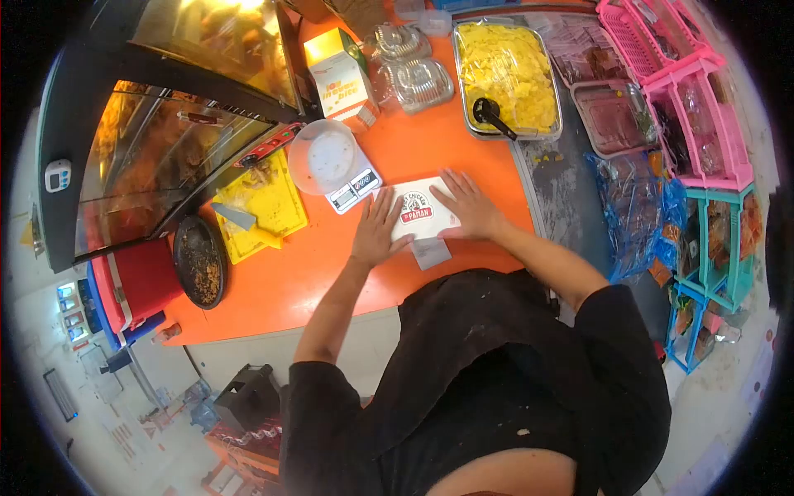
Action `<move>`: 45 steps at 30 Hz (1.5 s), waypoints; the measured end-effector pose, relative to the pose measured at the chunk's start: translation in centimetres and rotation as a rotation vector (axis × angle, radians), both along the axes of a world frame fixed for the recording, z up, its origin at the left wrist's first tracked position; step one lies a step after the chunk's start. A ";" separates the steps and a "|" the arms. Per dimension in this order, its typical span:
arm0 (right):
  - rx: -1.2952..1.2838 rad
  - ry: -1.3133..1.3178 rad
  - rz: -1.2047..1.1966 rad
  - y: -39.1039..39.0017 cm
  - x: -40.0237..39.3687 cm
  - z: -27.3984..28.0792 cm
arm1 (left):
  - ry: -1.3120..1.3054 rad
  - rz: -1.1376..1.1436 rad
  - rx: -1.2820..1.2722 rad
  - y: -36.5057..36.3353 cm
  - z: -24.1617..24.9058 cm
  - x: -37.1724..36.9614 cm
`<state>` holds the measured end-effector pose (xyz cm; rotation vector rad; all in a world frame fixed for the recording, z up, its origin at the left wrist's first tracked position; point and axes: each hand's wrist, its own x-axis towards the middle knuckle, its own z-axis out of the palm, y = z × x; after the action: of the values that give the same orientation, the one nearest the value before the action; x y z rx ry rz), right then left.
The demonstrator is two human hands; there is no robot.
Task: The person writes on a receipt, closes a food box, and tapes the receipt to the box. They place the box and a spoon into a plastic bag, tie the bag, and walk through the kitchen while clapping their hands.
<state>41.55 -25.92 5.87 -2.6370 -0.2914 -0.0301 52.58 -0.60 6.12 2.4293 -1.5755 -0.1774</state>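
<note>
A white cardboard food box with a printed chicken logo lies on the orange counter in front of me. My left hand rests along its left side, fingers stretched out. Flat over the right part of the box is my right hand, its fingers spread. A pale paper slip sticks out at the near edge of the box. Just beyond my left hand stands a digital kitchen scale bearing a clear round plastic tub.
Left: a yellow cutting board with a cleaver, a black oval dish and a glass display case. Behind: a printed carton, clear clamshell containers. Right: a tray of yellow chips with a black scoop, pink baskets.
</note>
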 end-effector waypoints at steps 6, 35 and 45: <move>-0.052 0.035 0.062 0.1 -0.5 -0.5 | 0.094 -0.081 -0.062 0.4 -1.0 0.8; -0.037 -0.276 0.209 0.6 -1.2 -2.8 | 0.078 0.028 0.094 -2.5 2.0 -0.6; 0.224 0.357 -0.750 9.2 -8.4 -1.9 | -0.009 -0.141 -0.132 -4.5 2.2 0.9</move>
<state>33.11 -16.70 3.99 -2.3204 0.7728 0.1491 53.47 -5.11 8.36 2.2247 -1.7060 -0.0842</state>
